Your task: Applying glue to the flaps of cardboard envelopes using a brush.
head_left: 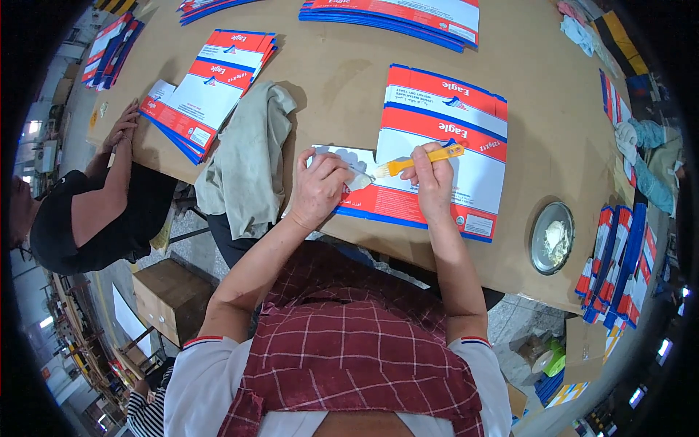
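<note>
A flat, unfolded printed carton (480,164) in red, white and blue lies on the table in front of me. My right hand (431,182) grips a paste brush (442,154) by its yellow handle. Its pale bristles point left and meet a small white flap (360,180) at the carton's left side. My left hand (319,189) has its fingers bent and closed on that flap; the fingertips are partly hidden. To the right, near the table edge, stands a round metal bowl (535,244) holding white paste (557,240).
Stacks of flat cartons (207,87) lie to the left, along the far side (393,22) and at the right edge (619,262). A grey-green cloth (251,160) hangs over the near edge. One person (87,197) works at left; another's gloved hands (630,138) show at right.
</note>
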A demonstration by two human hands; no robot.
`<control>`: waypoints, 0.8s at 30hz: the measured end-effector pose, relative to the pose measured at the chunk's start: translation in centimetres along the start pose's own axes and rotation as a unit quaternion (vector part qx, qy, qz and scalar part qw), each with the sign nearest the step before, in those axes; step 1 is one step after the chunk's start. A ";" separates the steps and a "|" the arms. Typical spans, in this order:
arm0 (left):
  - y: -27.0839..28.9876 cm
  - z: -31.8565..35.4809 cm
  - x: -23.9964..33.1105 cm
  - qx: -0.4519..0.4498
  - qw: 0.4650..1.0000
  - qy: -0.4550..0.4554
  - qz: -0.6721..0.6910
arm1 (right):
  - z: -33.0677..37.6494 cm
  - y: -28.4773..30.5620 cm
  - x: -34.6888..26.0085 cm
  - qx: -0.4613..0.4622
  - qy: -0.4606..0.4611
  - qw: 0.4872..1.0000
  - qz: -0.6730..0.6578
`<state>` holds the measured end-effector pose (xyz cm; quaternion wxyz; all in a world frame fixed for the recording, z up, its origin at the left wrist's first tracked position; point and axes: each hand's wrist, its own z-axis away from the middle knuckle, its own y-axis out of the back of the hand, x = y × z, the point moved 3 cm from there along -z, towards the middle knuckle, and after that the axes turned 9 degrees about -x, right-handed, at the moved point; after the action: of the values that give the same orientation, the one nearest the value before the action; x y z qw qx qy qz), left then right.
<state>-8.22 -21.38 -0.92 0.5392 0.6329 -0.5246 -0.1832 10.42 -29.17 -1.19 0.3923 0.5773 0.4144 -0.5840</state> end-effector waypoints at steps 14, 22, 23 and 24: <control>-0.1 -0.1 0.0 -0.003 1.000 0.001 -0.004 | -0.1 -0.2 0.6 -0.045 -0.002 0.999 -0.005; 0.2 -0.4 -0.1 0.011 1.000 -0.005 -0.004 | -0.4 -0.2 0.4 -0.007 0.007 1.000 -0.023; 0.3 -0.4 0.0 0.004 1.000 -0.003 -0.007 | -0.3 -0.3 0.4 -0.022 0.015 1.000 0.017; 0.4 -0.4 0.2 -0.003 1.000 -0.002 -0.009 | -0.2 -0.4 0.4 -0.037 0.022 0.997 0.058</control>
<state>-8.02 -21.29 -0.39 0.5381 0.6359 -0.5192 -0.1912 10.05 -28.84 -1.57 0.4368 0.5984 0.4102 -0.5318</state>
